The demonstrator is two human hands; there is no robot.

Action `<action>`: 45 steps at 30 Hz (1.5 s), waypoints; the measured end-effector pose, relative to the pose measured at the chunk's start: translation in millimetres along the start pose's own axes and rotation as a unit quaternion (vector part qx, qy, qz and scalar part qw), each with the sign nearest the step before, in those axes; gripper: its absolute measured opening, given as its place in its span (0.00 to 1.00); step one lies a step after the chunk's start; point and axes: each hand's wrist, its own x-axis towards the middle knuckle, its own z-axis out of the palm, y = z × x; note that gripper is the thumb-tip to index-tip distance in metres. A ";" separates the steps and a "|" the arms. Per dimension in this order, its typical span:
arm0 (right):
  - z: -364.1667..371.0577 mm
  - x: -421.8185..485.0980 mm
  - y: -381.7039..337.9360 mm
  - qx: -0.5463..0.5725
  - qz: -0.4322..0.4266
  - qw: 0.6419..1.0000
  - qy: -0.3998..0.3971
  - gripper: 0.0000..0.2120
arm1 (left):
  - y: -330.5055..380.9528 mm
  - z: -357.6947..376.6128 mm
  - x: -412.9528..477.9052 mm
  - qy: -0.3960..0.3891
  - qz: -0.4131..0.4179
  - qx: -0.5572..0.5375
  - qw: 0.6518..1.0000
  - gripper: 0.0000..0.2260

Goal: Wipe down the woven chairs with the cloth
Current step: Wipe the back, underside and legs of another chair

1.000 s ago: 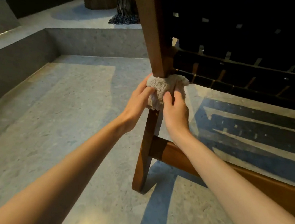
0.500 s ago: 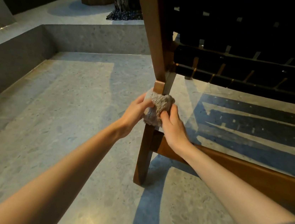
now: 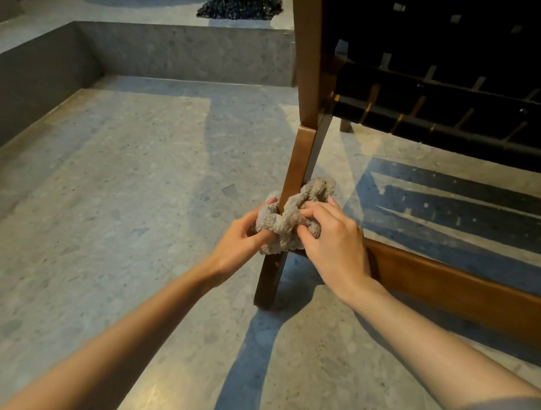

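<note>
Terrazzo floor; both hands, left hand and right hand, grip cloth wrapped round chair leg.

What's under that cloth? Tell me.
The cloth is wrapped round the wooden chair leg, held by the left hand and right hand. The leg shows above and below; the stretch beneath the cloth is hidden.

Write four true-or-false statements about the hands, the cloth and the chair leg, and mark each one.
1. The left hand and the right hand both grip the fluffy grey cloth. True.
2. The cloth is wrapped around the brown wooden chair leg. True.
3. The cloth rests on the black woven seat. False: it is on the leg, well below the seat.
4. The leg hangs clear of the grey speckled stone floor. False: its foot stands on the floor.
</note>
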 end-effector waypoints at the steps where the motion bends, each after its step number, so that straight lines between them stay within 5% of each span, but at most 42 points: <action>1: 0.8 -4.5 -1.1 -0.016 -0.015 1.000 -0.002 0.12 | -3.6 -0.1 -4.3 -0.001 -0.003 0.004 1.000 0.18; 9: 18.1 -40.3 -9.8 -0.006 -0.024 1.000 -0.018 0.11 | -28.2 -2.2 -25.4 -0.045 -0.059 0.024 0.997 0.21; 21: 52.9 -84.2 -25.9 0.153 0.247 0.956 0.045 0.19 | -50.3 -10.0 -37.9 -0.055 -0.132 -0.012 0.990 0.23; 27: 73.9 -76.2 -29.1 0.248 0.281 0.926 -0.047 0.19 | -45.1 2.6 -24.0 -0.020 -0.100 -0.010 0.995 0.22; 38: 83.1 -77.5 -10.3 0.184 0.275 0.938 -0.101 0.17 | -59.9 3.6 -30.6 -0.046 -0.116 0.009 0.992 0.13; 45: 69.4 -72.9 -13.9 0.135 0.298 0.936 -0.126 0.10 | -60.3 11.0 -42.6 0.031 -0.116 0.111 0.987 0.11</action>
